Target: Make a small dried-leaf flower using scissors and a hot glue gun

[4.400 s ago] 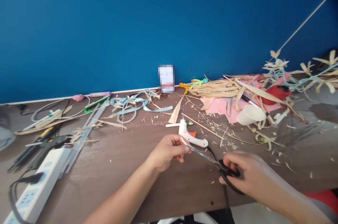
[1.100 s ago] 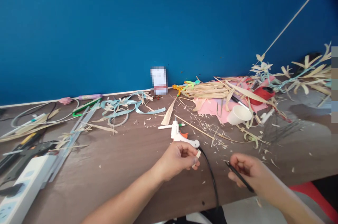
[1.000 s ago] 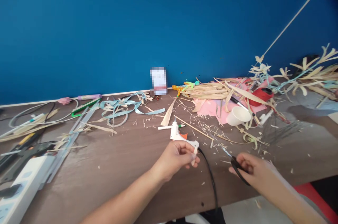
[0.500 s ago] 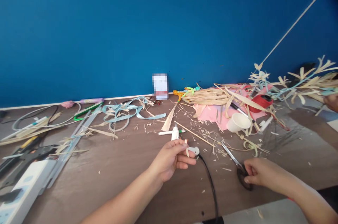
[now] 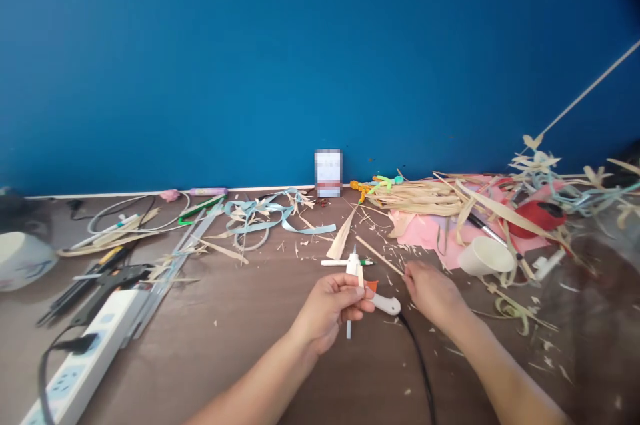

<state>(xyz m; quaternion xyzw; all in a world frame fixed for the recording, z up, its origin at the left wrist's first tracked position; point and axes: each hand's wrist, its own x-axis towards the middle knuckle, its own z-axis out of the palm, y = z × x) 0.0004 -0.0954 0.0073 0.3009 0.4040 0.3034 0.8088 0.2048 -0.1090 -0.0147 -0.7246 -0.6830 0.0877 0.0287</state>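
Observation:
My left hand [image 5: 330, 308] is closed in a pinch on a small pale leaf strip [image 5: 360, 275], which stands up between thumb and fingers just over the white glue gun [image 5: 386, 305]. The glue gun lies on the brown table [image 5: 240, 331], and its black cord [image 5: 423, 371] runs toward me. My right hand [image 5: 433, 291] rests low over the table right beside the gun's handle, back of the hand up. Its fingers curl down out of sight. A thin wooden stick [image 5: 377, 253] lies just beyond its fingertips. No scissors are in view.
A white paper cup [image 5: 486, 255] lies on its side by a pink sheet [image 5: 425, 231] and a heap of dried leaf strips [image 5: 425, 195]. At left are a white power strip [image 5: 80, 365], black tools [image 5: 100, 276], a bowl [image 5: 20, 259] and blue ribbon [image 5: 265, 215].
My right hand has let go of the scissors and moved left to the glue gun. My left hand still pinches the strip. The view has shifted left.

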